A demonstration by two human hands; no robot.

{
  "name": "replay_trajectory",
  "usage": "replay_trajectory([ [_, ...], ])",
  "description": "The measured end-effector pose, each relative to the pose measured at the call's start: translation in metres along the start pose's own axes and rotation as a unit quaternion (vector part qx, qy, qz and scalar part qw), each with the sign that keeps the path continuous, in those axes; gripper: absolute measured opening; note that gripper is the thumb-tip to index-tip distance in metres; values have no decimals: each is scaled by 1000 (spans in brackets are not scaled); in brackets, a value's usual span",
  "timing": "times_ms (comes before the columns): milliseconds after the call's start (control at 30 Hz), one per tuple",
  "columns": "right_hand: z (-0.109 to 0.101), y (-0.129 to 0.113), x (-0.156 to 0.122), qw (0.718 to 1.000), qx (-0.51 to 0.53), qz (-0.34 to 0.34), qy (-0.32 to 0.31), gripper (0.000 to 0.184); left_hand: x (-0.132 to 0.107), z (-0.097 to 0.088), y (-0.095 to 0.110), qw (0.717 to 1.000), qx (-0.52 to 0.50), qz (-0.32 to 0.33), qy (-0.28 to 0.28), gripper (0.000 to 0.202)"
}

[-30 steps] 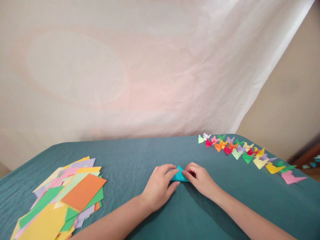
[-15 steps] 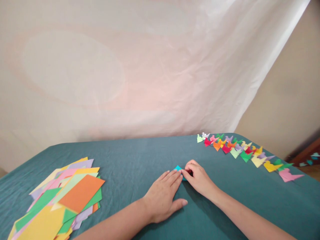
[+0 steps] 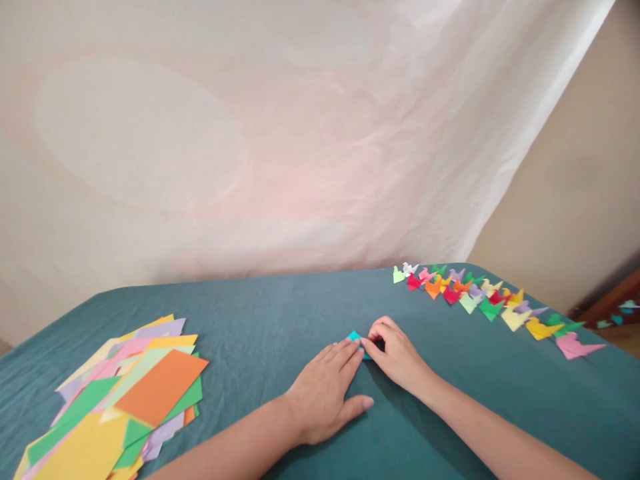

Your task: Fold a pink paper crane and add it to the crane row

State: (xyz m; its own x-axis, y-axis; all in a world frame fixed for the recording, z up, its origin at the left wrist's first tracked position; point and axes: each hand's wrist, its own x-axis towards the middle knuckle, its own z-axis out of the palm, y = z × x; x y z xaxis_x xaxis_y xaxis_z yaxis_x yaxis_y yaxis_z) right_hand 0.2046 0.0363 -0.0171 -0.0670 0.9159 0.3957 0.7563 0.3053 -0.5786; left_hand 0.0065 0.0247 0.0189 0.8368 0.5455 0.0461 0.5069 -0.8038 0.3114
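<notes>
A small piece of bright blue folded paper [image 3: 354, 335] lies on the dark green tablecloth in front of me, mostly covered by my fingers. My left hand [image 3: 327, 390] rests flat, its outstretched fingertips pressing on the paper and its thumb apart on the cloth. From the right, my right hand [image 3: 393, 353] pinches the paper's near right edge between thumb and forefinger, the other fingers curled. How the paper is folded under the fingers is hidden.
A loose pile of coloured paper sheets [image 3: 160, 387] spreads over the table's left side. Several small folded paper birds [image 3: 517, 319] stand in rows along the right edge. Behind the table [image 3: 240, 320] hangs a pale sheet [image 3: 300, 133].
Both hands hold nearly the same pose on the blue paper. The whole view has shifted very slightly.
</notes>
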Motion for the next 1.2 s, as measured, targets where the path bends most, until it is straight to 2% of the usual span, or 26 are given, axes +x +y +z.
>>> replay_trajectory([
  [267,1,3,-2,1000,4,-12,-7,8,0,-1,0,1000,7,0,-4,66],
  [433,-2,1,-4,997,3,-69,-28,23,0,0,0,1000,10,-4,-8,66],
  [633,-4,-1,-8,992,-57,-101,-51,31,1,2,-1,1000,11,-3,-3,66],
  [1200,-6,-2,-8,988,-89,-114,-55,33,0,0,1,1000,11,-5,7,63],
])
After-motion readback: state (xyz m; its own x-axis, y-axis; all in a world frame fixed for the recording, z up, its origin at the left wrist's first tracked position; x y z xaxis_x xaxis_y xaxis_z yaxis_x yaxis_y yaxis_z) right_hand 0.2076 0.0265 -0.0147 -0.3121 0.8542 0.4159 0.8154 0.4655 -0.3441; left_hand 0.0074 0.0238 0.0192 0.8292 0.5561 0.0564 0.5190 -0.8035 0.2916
